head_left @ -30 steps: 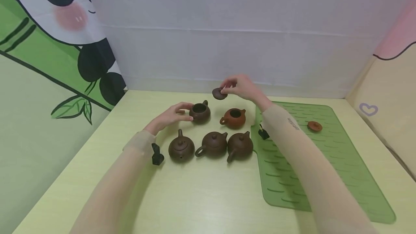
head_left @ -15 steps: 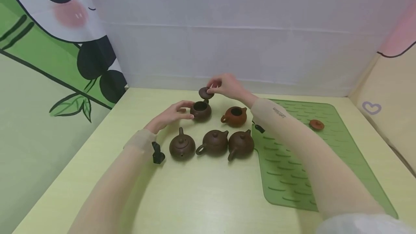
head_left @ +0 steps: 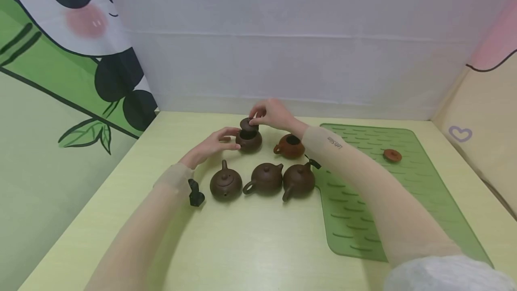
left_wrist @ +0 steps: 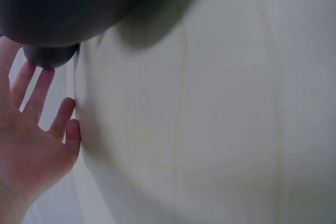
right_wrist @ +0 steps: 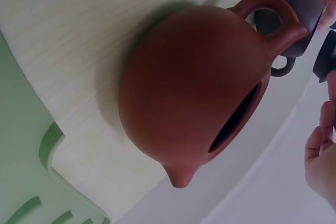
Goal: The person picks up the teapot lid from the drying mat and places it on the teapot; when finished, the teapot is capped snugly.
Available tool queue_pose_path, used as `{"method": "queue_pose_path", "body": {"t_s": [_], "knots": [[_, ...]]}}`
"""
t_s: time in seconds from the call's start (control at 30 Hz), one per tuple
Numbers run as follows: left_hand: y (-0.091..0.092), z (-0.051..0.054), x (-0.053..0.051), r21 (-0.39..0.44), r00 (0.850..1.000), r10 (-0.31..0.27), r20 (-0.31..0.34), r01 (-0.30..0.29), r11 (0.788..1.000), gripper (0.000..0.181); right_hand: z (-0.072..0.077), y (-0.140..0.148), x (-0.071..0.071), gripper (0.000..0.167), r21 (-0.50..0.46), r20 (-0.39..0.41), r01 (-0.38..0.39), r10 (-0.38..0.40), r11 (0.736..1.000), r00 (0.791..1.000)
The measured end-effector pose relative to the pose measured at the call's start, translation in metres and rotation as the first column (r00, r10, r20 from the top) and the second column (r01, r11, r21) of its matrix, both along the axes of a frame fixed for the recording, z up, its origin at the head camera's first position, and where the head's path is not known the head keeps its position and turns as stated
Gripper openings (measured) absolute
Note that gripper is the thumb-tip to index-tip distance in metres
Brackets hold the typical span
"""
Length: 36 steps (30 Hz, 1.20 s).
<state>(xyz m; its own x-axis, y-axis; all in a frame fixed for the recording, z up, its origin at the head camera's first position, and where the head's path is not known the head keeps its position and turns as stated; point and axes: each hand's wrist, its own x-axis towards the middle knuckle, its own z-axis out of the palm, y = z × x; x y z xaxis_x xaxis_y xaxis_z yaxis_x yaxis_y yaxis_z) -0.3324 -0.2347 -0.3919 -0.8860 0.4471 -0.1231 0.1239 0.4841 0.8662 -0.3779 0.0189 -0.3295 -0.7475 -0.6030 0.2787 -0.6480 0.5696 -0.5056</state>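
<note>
My left hand (head_left: 212,145) holds the left side of a small open dark brown teapot (head_left: 249,144), its thumb on the near side and fingers on the far side. A dark brown lid (head_left: 245,124) is pinched by its knob in my right hand (head_left: 272,113). The lid hangs tilted just over that teapot's opening, part of which still shows. In the right wrist view the lid (right_wrist: 328,59) is at the right edge, apart from the dark teapot (right_wrist: 296,11). A blurred dark rounded body fills the top of the left wrist view, above my left hand (left_wrist: 37,145).
A lidless reddish-brown teapot (head_left: 291,147) stands below my right wrist. Three lidded brown teapots, including the left one (head_left: 226,185), line up in front. A reddish lid (head_left: 392,155) lies on the green mat (head_left: 355,223) at right. A white backdrop stands behind the table.
My right hand has carried the dark lid left and down, from above the gap between the two rear teapots to over the dark teapot's opening. The left hand has stayed on that teapot.
</note>
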Motion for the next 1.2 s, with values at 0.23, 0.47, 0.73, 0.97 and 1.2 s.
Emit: {"method": "queue_pose_path", "body": {"t_s": [0.23, 0.47, 0.73, 0.97, 1.2], "knots": [[-0.0004, -0.0013, -0.0011, 0.009, 1.0, -0.002, 0.002, 0.002, 1.0, 0.066, -0.0049, -0.0016, 0.0016, 0.014, 0.005, 0.046, -0.009, 0.008, 1.0, 0.999], [0.0014, -0.0023, 0.0014, -0.003, 1.0, 0.0, 0.011, 0.0, 1.0, 0.066, -0.0075, -0.0057, 0.0073, 0.012, 0.067, 0.072, -0.015, 0.01, 0.998, 0.997], [0.0026, -0.0017, 0.0009, 0.001, 1.0, -0.005, -0.003, 0.005, 1.0, 0.065, -0.0042, -0.0085, 0.0096, 0.014, 0.102, 0.093, -0.012, 0.002, 0.995, 0.996], [0.0037, -0.0011, 0.0026, 0.005, 1.0, -0.002, -0.001, 0.002, 1.0, 0.066, -0.0047, -0.0086, 0.0078, 0.014, 0.123, 0.086, -0.014, 0.003, 0.992, 0.996], [0.0048, 0.0007, 0.0049, 0.0, 1.0, 0.0, -0.01, 0.0, 1.0, 0.065, -0.0042, -0.0085, 0.0078, 0.014, 0.13, 0.087, -0.014, 0.002, 0.991, 0.996]]}}
